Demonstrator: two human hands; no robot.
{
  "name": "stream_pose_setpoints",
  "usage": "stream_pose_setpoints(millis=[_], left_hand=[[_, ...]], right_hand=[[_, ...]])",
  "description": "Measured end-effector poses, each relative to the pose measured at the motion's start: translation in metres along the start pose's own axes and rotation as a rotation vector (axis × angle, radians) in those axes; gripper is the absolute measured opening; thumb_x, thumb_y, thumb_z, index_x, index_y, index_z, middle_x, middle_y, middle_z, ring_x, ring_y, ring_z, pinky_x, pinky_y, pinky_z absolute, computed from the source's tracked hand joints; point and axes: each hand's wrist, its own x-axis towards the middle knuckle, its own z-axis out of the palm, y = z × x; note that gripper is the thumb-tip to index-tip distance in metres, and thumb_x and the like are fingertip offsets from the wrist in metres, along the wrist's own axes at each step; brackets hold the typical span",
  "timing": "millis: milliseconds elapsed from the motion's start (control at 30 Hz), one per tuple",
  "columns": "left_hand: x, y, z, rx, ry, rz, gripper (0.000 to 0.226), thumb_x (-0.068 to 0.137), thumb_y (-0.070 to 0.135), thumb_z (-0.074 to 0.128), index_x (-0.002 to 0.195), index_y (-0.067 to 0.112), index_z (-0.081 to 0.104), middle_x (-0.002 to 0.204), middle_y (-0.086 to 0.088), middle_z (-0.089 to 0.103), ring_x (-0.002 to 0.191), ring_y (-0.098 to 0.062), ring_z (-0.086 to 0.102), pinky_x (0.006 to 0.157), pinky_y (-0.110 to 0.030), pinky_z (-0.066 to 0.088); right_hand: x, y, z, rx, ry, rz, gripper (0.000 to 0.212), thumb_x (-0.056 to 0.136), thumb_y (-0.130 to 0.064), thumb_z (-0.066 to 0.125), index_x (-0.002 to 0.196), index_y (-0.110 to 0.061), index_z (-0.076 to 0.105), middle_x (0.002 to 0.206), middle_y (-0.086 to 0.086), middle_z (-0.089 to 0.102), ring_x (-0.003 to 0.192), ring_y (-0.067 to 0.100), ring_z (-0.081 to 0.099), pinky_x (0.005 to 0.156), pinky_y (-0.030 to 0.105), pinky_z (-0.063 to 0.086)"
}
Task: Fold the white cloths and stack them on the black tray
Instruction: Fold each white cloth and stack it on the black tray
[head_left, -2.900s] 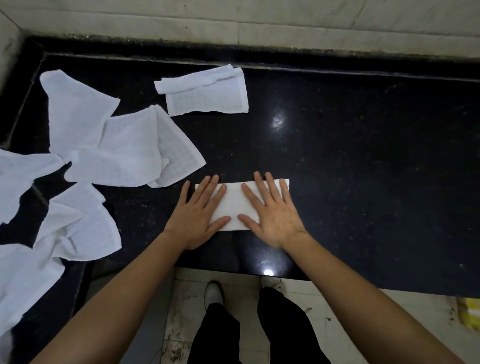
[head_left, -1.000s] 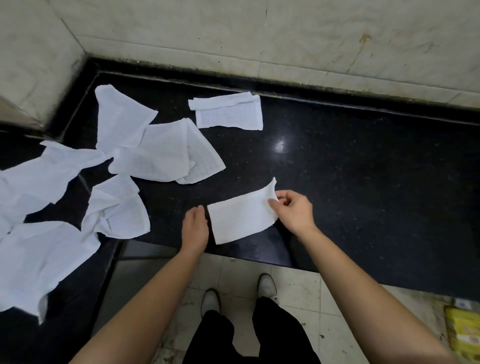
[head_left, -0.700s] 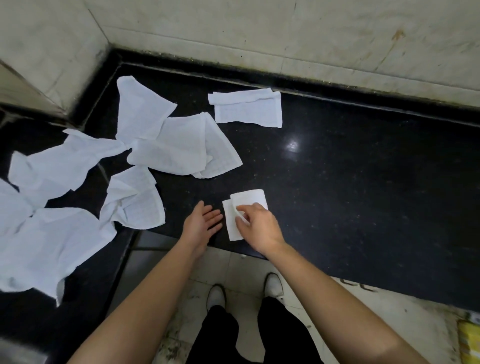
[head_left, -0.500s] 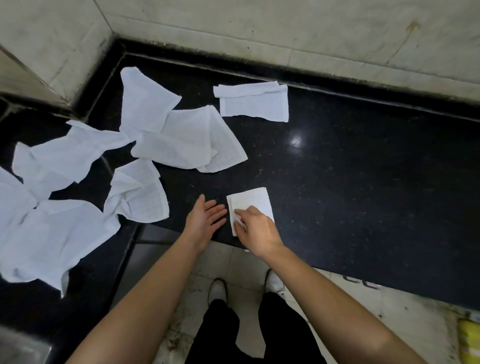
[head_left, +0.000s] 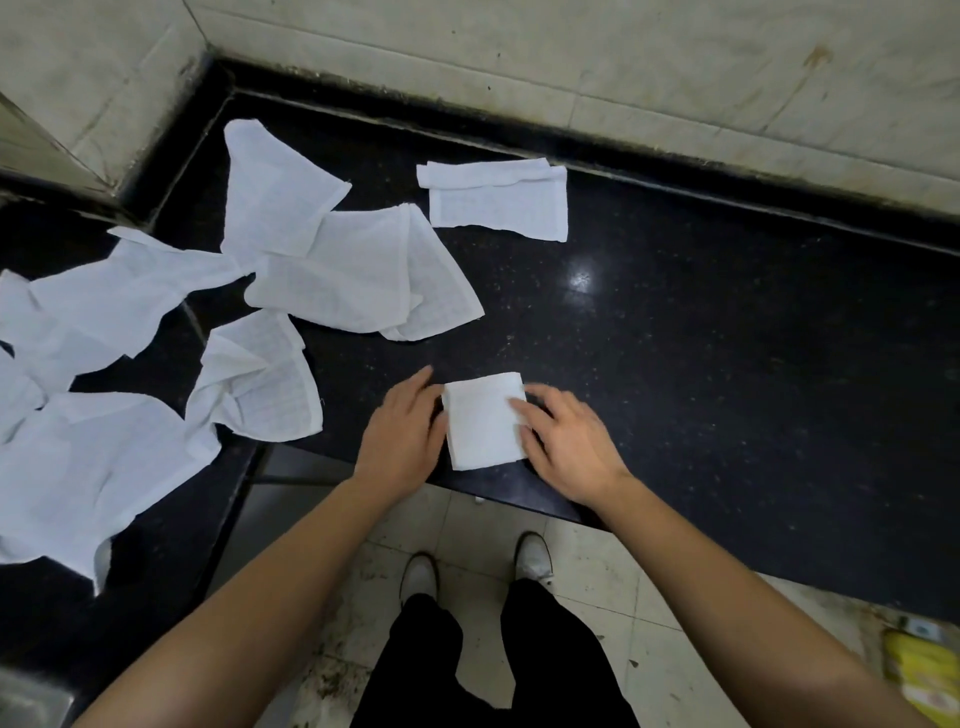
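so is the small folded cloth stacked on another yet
No, the small folded cloth lies alone on the counter between left hand and right hand.

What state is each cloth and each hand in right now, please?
square cloth, folded, flat on the counter.
far cloth, folded over, near the wall.
loose cloths, unfolded, crumpled at left.
left hand, open, at the square's left edge.
right hand, open, resting on its right edge.
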Motion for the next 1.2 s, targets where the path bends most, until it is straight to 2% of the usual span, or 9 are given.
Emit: stream_pose_setpoints(millis=[67, 167, 267, 400, 733, 833, 933, 1067, 1200], left_hand=[[0.004, 0.000, 0.006, 0.213, -0.131, 0.205, 0.055, 0.102, 0.040, 0.039, 0.150, 0.012, 0.038, 0.164, -0.008, 0.019, 0.150, -0.027, 0.019, 0.109, -0.047, 0.036], [0.010, -0.002, 0.010, 0.363, -0.433, 0.198, 0.078, 0.098, 0.059, 0.019, 0.158, 0.014, -0.001, 0.164, -0.001, -0.018, 0.150, -0.018, -0.017, 0.122, -0.049, 0.012], [0.001, -0.015, 0.015, 0.409, -0.480, 0.188, 0.087, 0.092, 0.069, 0.007, 0.156, 0.013, -0.012, 0.161, -0.001, -0.027, 0.148, -0.015, -0.022, 0.122, -0.047, 0.002], [-0.004, -0.026, 0.023, 0.408, -0.432, 0.203, 0.089, 0.093, 0.071, 0.012, 0.158, 0.010, -0.001, 0.165, -0.006, -0.013, 0.152, -0.019, -0.009, 0.121, -0.050, 0.004], [0.000, -0.026, 0.022, 0.389, -0.539, 0.168, 0.095, 0.075, 0.079, -0.024, 0.148, 0.018, -0.032, 0.154, -0.001, -0.042, 0.145, -0.015, -0.032, 0.118, -0.046, -0.017], [0.001, -0.017, 0.018, 0.435, -0.534, 0.156, 0.104, 0.068, 0.080, -0.030, 0.150, 0.016, -0.027, 0.156, -0.002, -0.037, 0.149, -0.019, -0.023, 0.121, -0.049, -0.006], [-0.002, 0.001, 0.014, 0.361, -0.492, 0.058, 0.113, 0.072, 0.086, -0.008, 0.158, 0.013, -0.001, 0.166, -0.004, -0.011, 0.153, -0.021, -0.006, 0.122, -0.051, 0.005], [-0.013, 0.019, 0.011, 0.173, -0.299, -0.121, 0.094, 0.083, 0.074, 0.006, 0.153, 0.016, 0.032, 0.159, -0.004, 0.032, 0.147, -0.023, 0.025, 0.115, -0.047, 0.021], [-0.031, 0.030, 0.010, 0.110, -0.174, -0.207, 0.081, 0.091, 0.063, 0.012, 0.150, 0.013, 0.036, 0.145, -0.008, 0.050, 0.135, -0.025, 0.043, 0.107, -0.045, 0.030]], right_hand=[[0.004, 0.007, 0.001, -0.113, -0.223, 0.003, 0.063, 0.105, -0.049, 0.033, 0.159, -0.018, 0.023, 0.168, 0.009, 0.011, 0.150, 0.032, 0.021, 0.117, 0.051, 0.028], [0.016, 0.014, 0.007, -0.239, -0.381, -0.059, 0.078, 0.102, -0.065, 0.016, 0.161, -0.019, -0.005, 0.167, 0.003, -0.019, 0.154, 0.029, -0.013, 0.125, 0.051, 0.001], [0.021, 0.022, 0.015, -0.321, -0.414, -0.110, 0.084, 0.098, -0.071, 0.010, 0.159, -0.017, -0.012, 0.166, 0.003, -0.022, 0.153, 0.028, -0.018, 0.124, 0.053, -0.002], [0.022, 0.028, 0.022, -0.349, -0.421, -0.114, 0.090, 0.092, -0.076, 0.001, 0.157, -0.016, -0.017, 0.164, 0.002, -0.026, 0.152, 0.029, -0.021, 0.124, 0.054, -0.005], [0.033, 0.025, 0.023, -0.326, -0.563, -0.079, 0.089, 0.084, -0.079, -0.004, 0.146, -0.022, -0.035, 0.153, -0.002, -0.044, 0.148, 0.028, -0.031, 0.123, 0.054, -0.010], [0.028, 0.021, 0.017, -0.292, -0.555, -0.055, 0.093, 0.087, -0.080, 0.005, 0.151, -0.023, -0.030, 0.159, 0.001, -0.037, 0.149, 0.028, -0.030, 0.122, 0.054, -0.006], [0.019, 0.011, 0.007, -0.058, -0.512, 0.091, 0.099, 0.088, -0.081, 0.026, 0.159, -0.024, -0.013, 0.165, 0.006, -0.025, 0.152, 0.028, -0.023, 0.123, 0.053, -0.006], [0.001, -0.003, -0.002, 0.069, -0.273, 0.289, 0.071, 0.096, -0.059, 0.047, 0.153, -0.018, 0.035, 0.147, 0.011, 0.037, 0.135, 0.032, 0.038, 0.110, 0.043, 0.032], [-0.005, -0.009, 0.001, 0.303, -0.259, 0.532, 0.043, 0.095, -0.045, 0.058, 0.132, -0.024, 0.058, 0.126, 0.003, 0.049, 0.105, 0.022, 0.060, 0.085, 0.032, 0.049]])
